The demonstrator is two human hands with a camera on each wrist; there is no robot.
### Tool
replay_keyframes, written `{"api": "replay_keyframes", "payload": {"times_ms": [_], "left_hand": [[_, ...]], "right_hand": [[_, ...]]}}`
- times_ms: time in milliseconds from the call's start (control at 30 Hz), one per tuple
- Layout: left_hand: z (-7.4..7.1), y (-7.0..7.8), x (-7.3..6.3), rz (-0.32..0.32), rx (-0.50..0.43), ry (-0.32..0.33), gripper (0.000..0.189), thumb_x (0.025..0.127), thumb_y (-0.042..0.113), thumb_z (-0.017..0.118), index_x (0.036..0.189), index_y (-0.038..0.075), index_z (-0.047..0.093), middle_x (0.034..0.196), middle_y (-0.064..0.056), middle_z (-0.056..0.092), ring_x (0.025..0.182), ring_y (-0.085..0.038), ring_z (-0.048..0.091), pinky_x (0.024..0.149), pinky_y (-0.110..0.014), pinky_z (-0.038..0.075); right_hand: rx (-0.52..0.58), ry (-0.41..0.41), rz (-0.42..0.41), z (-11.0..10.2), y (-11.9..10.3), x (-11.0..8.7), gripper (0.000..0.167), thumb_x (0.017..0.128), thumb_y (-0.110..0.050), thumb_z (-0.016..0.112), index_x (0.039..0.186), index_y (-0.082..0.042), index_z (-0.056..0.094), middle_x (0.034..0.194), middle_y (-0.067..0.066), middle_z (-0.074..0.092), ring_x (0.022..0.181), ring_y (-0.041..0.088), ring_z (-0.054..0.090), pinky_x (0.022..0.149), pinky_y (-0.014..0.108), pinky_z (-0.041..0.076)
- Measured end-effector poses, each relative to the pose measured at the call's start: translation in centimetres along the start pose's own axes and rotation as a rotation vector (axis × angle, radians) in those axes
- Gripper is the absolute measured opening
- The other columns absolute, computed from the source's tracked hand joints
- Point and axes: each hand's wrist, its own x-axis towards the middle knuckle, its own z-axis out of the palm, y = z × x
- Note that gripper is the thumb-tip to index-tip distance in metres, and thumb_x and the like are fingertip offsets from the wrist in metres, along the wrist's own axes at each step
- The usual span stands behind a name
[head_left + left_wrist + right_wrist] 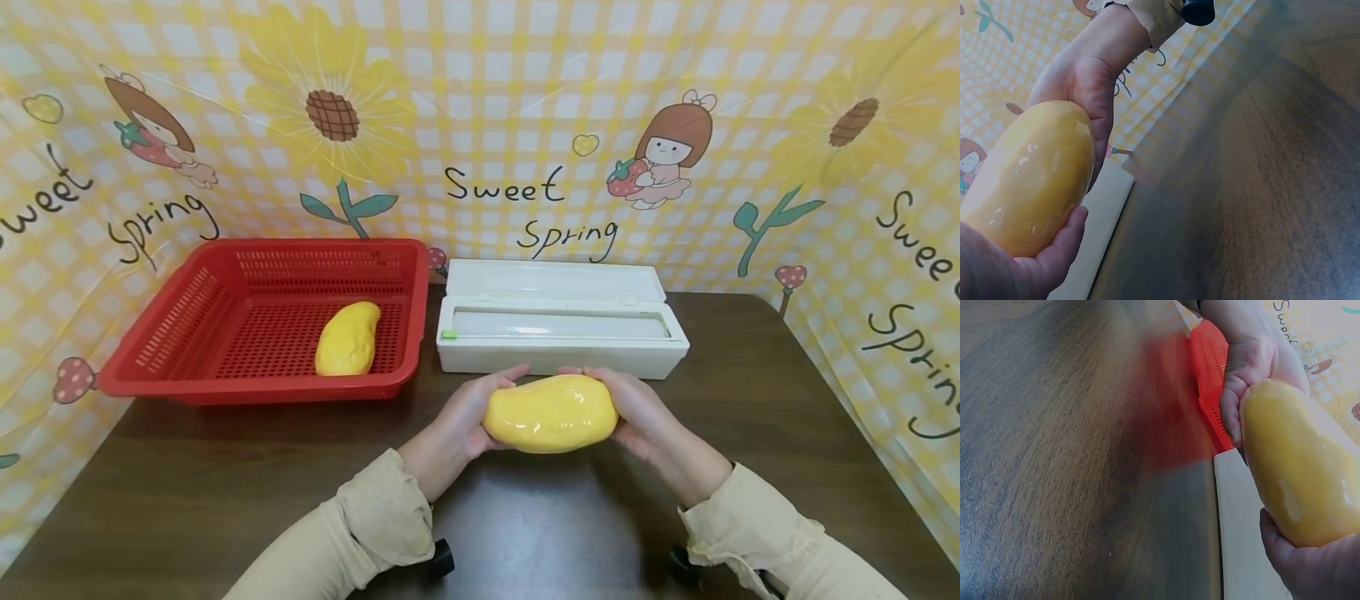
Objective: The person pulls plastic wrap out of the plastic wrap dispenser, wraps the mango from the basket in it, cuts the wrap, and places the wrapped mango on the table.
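Observation:
Both hands hold a glossy yellow mango (pixel 551 414) above the table, lying sideways between them. My left hand (pixel 467 415) grips its left end, and my right hand (pixel 643 414) grips the right end. In the left wrist view the mango (pixel 1035 178) has a bright sheen with fine creases, like clear film over it. The right wrist view shows the mango (pixel 1297 465) with thumbs along its side; the fingers beneath are partly hidden. A second, duller yellow mango (pixel 347 340) lies in the red basket (pixel 266 389) at the left.
Just behind the hands stands a long white cling film dispenser (pixel 562 357), its lid (pixel 555 281) raised, with a green slider (pixel 448 334) at its left end. A dark wooden table (pixel 780 433) carries everything. Behind it hangs a yellow checked cloth (pixel 495 100).

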Motion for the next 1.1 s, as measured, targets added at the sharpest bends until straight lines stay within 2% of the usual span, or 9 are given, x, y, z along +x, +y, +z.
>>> {"api": "replay_keyframes", "payload": {"times_ms": [100, 200, 267, 367, 533, 700, 900, 1033, 1100], "left_hand": [[0.08, 0.09, -0.03, 0.005, 0.011, -0.013, 0.050, 0.103, 0.025, 0.048, 0.151, 0.011, 0.051, 0.143, -0.018, 0.054, 0.110, -0.025, 0.061, 0.090, -0.051, 0.050], [0.23, 0.20, -0.11, 0.012, 0.024, -0.015, 0.053, 0.101, 0.034, 0.057, 0.149, 0.010, 0.053, 0.139, -0.016, 0.057, 0.105, -0.023, 0.063, 0.085, -0.049, 0.051], [0.30, 0.23, -0.20, 0.021, 0.033, -0.011, 0.053, 0.100, 0.032, 0.059, 0.148, 0.010, 0.055, 0.136, -0.015, 0.059, 0.102, -0.021, 0.064, 0.082, -0.048, 0.052], [0.36, 0.17, -0.36, 0.031, 0.041, 0.000, 0.049, 0.100, 0.020, 0.058, 0.148, 0.010, 0.055, 0.135, -0.016, 0.060, 0.100, -0.021, 0.065, 0.080, -0.046, 0.054], [0.37, 0.07, -0.46, 0.001, 0.002, 0.010, 0.048, 0.101, 0.015, 0.051, 0.149, 0.011, 0.055, 0.141, -0.019, 0.055, 0.109, -0.026, 0.063, 0.088, -0.048, 0.054], [0.33, -0.17, -0.40, -0.021, -0.033, 0.014, 0.051, 0.101, 0.013, 0.043, 0.151, 0.012, 0.052, 0.147, -0.020, 0.051, 0.120, -0.030, 0.059, 0.100, -0.053, 0.048], [0.32, -0.34, -0.41, 0.044, -0.106, 0.023, 0.056, 0.099, 0.006, 0.036, 0.154, 0.006, 0.045, 0.151, -0.024, 0.047, 0.133, -0.036, 0.051, 0.109, -0.053, 0.041], [0.26, -0.24, -0.44, 0.086, -0.159, -0.008, 0.058, 0.098, 0.000, 0.032, 0.156, 0.001, 0.039, 0.152, -0.029, 0.044, 0.139, -0.040, 0.045, 0.112, -0.050, 0.038], [0.22, -0.05, -0.40, 0.092, -0.171, -0.025, 0.057, 0.100, -0.001, 0.032, 0.156, 0.000, 0.038, 0.151, -0.029, 0.045, 0.140, -0.039, 0.045, 0.112, -0.048, 0.038]], "right_hand": [[-0.009, -0.019, -0.013, -0.11, 0.12, 0.07, 0.044, 0.109, -0.025, 0.043, 0.138, 0.002, 0.061, 0.107, 0.000, 0.072, 0.090, 0.009, 0.067, 0.078, 0.027, 0.056], [-0.013, -0.043, -0.037, -0.19, 0.13, 0.10, 0.044, 0.110, -0.027, 0.043, 0.137, 0.002, 0.062, 0.108, -0.001, 0.072, 0.092, 0.010, 0.067, 0.079, 0.028, 0.056], [-0.016, -0.055, -0.044, -0.26, 0.12, 0.08, 0.044, 0.110, -0.027, 0.043, 0.137, 0.002, 0.061, 0.109, 0.000, 0.072, 0.094, 0.010, 0.067, 0.080, 0.028, 0.056], [-0.024, -0.058, -0.042, -0.28, 0.06, -0.05, 0.045, 0.109, -0.028, 0.045, 0.138, 0.002, 0.061, 0.109, 0.000, 0.072, 0.093, 0.010, 0.067, 0.080, 0.028, 0.056], [-0.016, -0.045, -0.014, -0.18, -0.04, -0.29, 0.044, 0.109, -0.025, 0.044, 0.140, 0.002, 0.059, 0.109, 0.002, 0.072, 0.092, 0.011, 0.068, 0.080, 0.028, 0.057], [0.027, -0.015, -0.007, 0.01, -0.09, -0.23, 0.049, 0.109, -0.020, 0.042, 0.151, 0.006, 0.044, 0.109, 0.004, 0.071, 0.090, 0.010, 0.069, 0.078, 0.027, 0.058], [0.057, 0.020, -0.012, 0.06, 0.13, -0.04, 0.048, 0.110, -0.014, 0.036, 0.154, 0.003, 0.039, 0.108, 0.003, 0.072, 0.088, 0.009, 0.069, 0.076, 0.026, 0.058], [0.070, 0.044, -0.017, 0.11, 0.32, 0.05, 0.048, 0.109, -0.012, 0.033, 0.154, 0.003, 0.039, 0.102, 0.003, 0.072, 0.085, 0.010, 0.070, 0.074, 0.026, 0.058], [0.077, 0.028, -0.023, 0.08, 0.41, 0.13, 0.048, 0.110, -0.012, 0.032, 0.155, 0.004, 0.037, 0.103, 0.003, 0.071, 0.086, 0.009, 0.069, 0.076, 0.026, 0.058]]}}
